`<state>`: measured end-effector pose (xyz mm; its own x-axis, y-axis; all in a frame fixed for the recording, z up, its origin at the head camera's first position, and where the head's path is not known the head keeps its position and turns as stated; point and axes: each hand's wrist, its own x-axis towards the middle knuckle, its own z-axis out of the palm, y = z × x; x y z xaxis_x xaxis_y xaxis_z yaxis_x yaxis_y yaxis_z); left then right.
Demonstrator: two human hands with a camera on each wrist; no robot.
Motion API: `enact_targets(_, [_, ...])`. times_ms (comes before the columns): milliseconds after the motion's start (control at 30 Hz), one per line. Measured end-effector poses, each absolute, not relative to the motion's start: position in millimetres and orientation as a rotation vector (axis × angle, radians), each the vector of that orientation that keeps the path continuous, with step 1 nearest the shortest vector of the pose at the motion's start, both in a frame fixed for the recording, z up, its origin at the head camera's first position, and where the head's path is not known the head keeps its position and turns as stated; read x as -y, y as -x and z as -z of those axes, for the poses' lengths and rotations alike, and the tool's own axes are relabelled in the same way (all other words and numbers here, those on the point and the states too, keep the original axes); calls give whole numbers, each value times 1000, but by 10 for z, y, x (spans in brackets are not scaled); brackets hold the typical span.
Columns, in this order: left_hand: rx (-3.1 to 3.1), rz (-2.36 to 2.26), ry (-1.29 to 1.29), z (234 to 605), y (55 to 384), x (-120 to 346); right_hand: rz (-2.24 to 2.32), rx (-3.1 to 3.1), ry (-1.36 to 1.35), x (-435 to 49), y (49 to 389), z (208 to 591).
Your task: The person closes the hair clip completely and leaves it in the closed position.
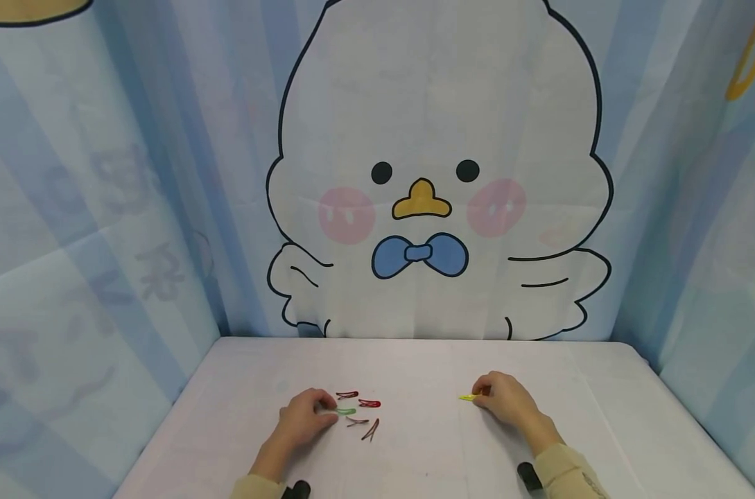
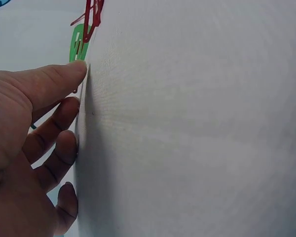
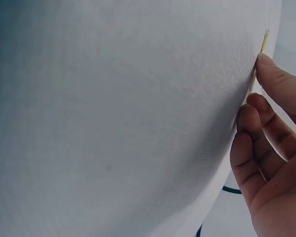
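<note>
On the left half of the table, my left hand [image 1: 304, 417] pinches the near end of a green hair clip [image 1: 348, 412] between thumb and forefinger. The left wrist view shows the thumb over the lower end of the green clip [image 2: 79, 42], low at the cloth. Two red hair clips [image 1: 369, 403] lie just beyond it, and two brownish clips [image 1: 371, 430] with spread legs lie on its near side. Farther right, my right hand [image 1: 508, 398] pinches a yellow hair clip [image 1: 466, 398] by one end. Its tip [image 3: 265, 39] sticks out past the thumb at the table surface.
A white cloth covers the table [image 1: 427, 450]. Behind it hangs a curtain [image 1: 427, 298] printed with a cartoon bird, and blue striped curtains [image 1: 102, 277] close off the sides. A black wrist device [image 1: 530, 477] sits by the right sleeve.
</note>
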<state>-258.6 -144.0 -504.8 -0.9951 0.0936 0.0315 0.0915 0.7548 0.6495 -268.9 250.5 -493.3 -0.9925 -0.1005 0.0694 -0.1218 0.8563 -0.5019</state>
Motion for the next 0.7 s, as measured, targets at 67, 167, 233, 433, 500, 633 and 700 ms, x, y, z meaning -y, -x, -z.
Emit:
enact_targets(67, [-2934, -1099, -156, 5052, 2585, 1445, -809, 2984, -188, -2510, 2693, 4936])
enact_targets(167, [-2924, -1115, -164, 5049, 2573, 1457, -815, 2994, -181, -2524, 2702, 4940])
enact_targets(233, [-2914, -1130, -161, 5043, 2564, 1465, -818, 2998, -179, -2535, 2699, 4930])
enact_targets(433, [-2877, -1222, -177, 5030, 2536, 1487, -838, 2978, -183, -2587, 2672, 4893])
enact_targets(500, [-2860, -1263, -187, 5030, 2527, 1494, -845, 2970, -186, -2603, 2663, 4882])
enact_targets(633, [-2835, -1315, -186, 5021, 2513, 1497, -861, 2943, -209, -2627, 2655, 4856])
enact_targets(700, [-2826, -1338, -177, 5011, 2504, 1486, -864, 2925, -226, -2634, 2653, 4844])
